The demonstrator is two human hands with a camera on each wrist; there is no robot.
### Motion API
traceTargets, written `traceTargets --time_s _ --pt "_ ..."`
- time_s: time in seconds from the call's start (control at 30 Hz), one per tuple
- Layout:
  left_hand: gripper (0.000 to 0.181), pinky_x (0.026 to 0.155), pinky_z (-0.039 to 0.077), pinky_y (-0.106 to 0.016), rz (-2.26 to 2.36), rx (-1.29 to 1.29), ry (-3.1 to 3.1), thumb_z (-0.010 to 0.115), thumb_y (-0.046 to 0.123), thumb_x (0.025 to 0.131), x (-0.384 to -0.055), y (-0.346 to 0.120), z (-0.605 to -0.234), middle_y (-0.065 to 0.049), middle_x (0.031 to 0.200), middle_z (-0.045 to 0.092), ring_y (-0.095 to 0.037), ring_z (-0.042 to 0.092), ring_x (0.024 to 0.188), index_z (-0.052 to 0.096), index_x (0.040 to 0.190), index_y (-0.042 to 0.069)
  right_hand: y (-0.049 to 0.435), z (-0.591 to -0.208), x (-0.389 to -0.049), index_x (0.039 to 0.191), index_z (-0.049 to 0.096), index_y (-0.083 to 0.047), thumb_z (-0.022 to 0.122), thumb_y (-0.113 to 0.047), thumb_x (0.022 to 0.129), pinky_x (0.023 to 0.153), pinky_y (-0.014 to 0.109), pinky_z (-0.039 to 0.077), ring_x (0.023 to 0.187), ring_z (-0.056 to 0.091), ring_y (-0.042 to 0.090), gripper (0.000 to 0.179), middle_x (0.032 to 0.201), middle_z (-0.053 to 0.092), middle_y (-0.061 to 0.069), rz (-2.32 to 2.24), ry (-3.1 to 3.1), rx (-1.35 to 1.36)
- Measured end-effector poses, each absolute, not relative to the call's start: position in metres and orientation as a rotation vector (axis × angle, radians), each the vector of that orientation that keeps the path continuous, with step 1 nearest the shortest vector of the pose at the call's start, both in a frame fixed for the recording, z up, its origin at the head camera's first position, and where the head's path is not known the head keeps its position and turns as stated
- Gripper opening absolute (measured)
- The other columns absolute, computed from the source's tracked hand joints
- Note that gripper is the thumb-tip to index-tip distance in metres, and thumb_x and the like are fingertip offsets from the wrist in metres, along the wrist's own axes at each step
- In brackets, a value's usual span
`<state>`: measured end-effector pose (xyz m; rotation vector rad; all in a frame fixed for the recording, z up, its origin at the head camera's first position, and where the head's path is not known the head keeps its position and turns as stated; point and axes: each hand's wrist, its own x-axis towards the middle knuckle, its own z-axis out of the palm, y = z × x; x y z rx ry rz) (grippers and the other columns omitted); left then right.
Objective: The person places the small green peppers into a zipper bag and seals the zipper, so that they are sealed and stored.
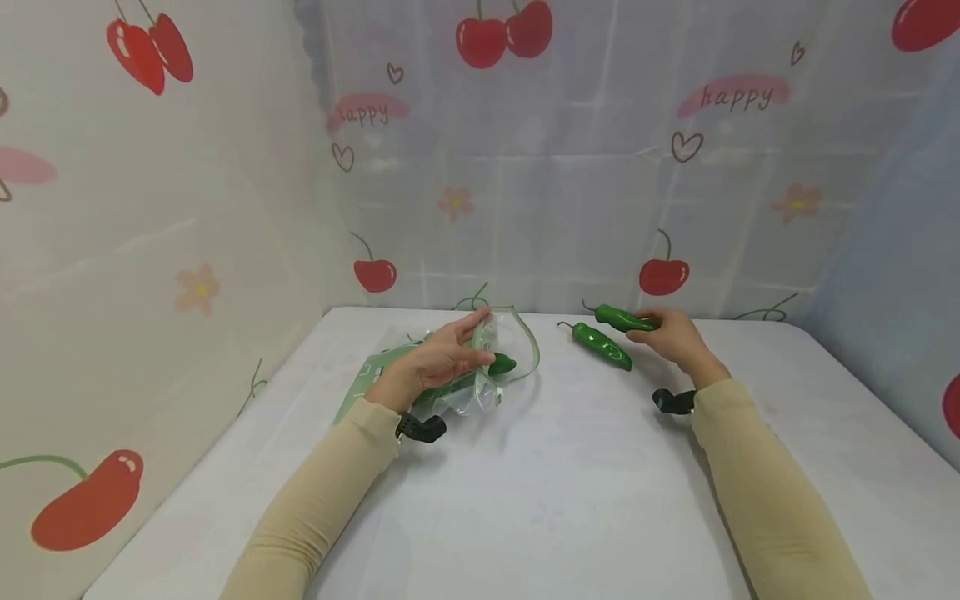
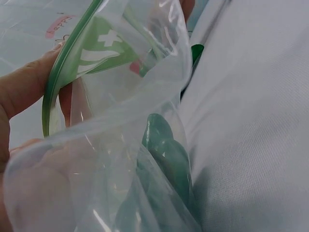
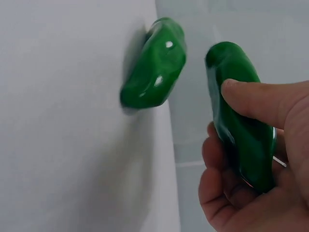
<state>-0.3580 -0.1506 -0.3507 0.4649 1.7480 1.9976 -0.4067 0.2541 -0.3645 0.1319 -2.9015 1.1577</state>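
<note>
My left hand (image 1: 438, 360) grips the open mouth of a clear zip bag (image 1: 472, 400) with a green-printed side and green zip strip. Inside the bag shows a green chili pepper (image 1: 501, 364), its rounded tip near the opening; the left wrist view shows green peppers (image 2: 173, 166) behind the plastic. At the back right, my right hand (image 1: 675, 343) pinches another green chili pepper (image 1: 615, 317) between thumb and fingers, its thin stem pointing left. Just in front of it, one more green chili pepper (image 1: 602, 346) lies on the table, and the right wrist view shows both peppers side by side.
A white cloth covers the table (image 1: 540, 483). Behind it hangs a pale curtain (image 1: 570, 192) printed with cherries, and another printed sheet (image 1: 247, 167) closes off the left side. Black straps with small devices (image 1: 422, 428) sit on both wrists.
</note>
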Motion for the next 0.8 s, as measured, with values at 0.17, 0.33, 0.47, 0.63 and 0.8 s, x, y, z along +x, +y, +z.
traceTargets --time_s 0.17,0.33,0.47,0.63,0.8 --pt "0.096 0.085 0.056 -0.021 2.006 0.453 1.743 0.061 -0.015 0.095 -0.355 -0.150 -0.350 0.011 0.175 0.007 -0.023 0.025 0.154 0.015 0.167 0.029 0.244 -0.350 -0.401 0.149 0.049 -0.008 0.066 -0.033 0.100 0.108 0.065 0.043 0.128 0.050 0.042 0.057 0.144 0.053 0.027 1.160 -2.908 0.213" --pt "0.097 0.085 0.056 -0.021 1.997 0.460 1.746 0.061 -0.015 0.094 -0.354 -0.149 -0.349 0.010 0.175 0.006 -0.024 0.024 0.155 0.014 0.167 0.029 0.236 -0.338 -0.395 0.146 0.050 -0.008 0.067 -0.034 0.100 0.106 0.064 0.045 0.128 0.053 0.043 0.055 0.144 0.055 0.027 1.168 -2.887 0.284" --pt "0.097 0.087 0.056 -0.021 1.985 0.469 1.748 0.062 -0.013 0.095 -0.354 -0.149 -0.350 0.010 0.175 0.006 -0.026 0.022 0.157 0.014 0.167 0.029 0.229 -0.330 -0.392 0.142 0.052 -0.008 0.068 -0.031 0.099 0.105 0.063 0.046 0.126 0.056 0.041 0.051 0.140 0.059 0.025 1.169 -2.878 0.335" --pt "0.097 0.087 0.056 -0.020 1.976 0.480 1.754 0.062 -0.013 0.095 -0.354 -0.150 -0.351 0.010 0.175 0.005 -0.025 0.021 0.157 0.014 0.167 0.030 0.222 -0.322 -0.389 0.135 0.056 -0.008 0.070 -0.026 0.098 0.105 0.063 0.046 0.124 0.058 0.039 0.044 0.136 0.062 0.024 1.141 -2.883 0.411" --pt "0.097 0.089 0.055 -0.020 1.975 0.489 1.751 0.062 -0.013 0.095 -0.355 -0.150 -0.351 0.009 0.175 0.005 -0.025 0.019 0.158 0.012 0.167 0.029 0.217 -0.314 -0.384 0.131 0.059 -0.009 0.071 -0.023 0.096 0.107 0.064 0.045 0.124 0.058 0.038 0.039 0.136 0.064 0.022 1.137 -2.903 0.480"
